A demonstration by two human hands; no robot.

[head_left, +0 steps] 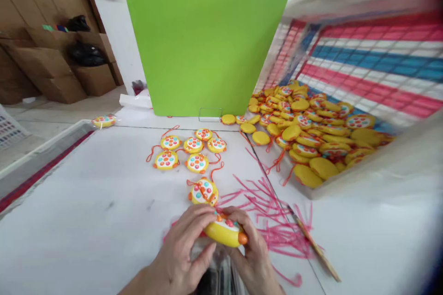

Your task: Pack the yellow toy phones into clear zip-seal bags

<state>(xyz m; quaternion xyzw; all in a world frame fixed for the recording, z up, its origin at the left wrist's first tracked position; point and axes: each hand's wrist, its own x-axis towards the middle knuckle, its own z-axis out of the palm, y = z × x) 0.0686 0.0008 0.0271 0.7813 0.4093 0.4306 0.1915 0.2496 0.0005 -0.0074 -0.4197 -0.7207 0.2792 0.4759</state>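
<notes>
Between my two hands is a yellow toy with a white top, coloured buttons and orange feet, tilted toward me. My left hand grips its left side, and my right hand closes round the right end. Just beyond my fingers lies a similar button toy with an orange cord loop. Under the held toy, partly hidden by my hands, stands a clear and dark object whose kind I cannot make out. Pink strips are scattered to the right of my right hand.
Several corded toys lie face up mid-table. A large heap of toys fills a bin at the right. A thin wooden-handled tool rests on the right. A green board stands at the back; a wrapped toy sits far left.
</notes>
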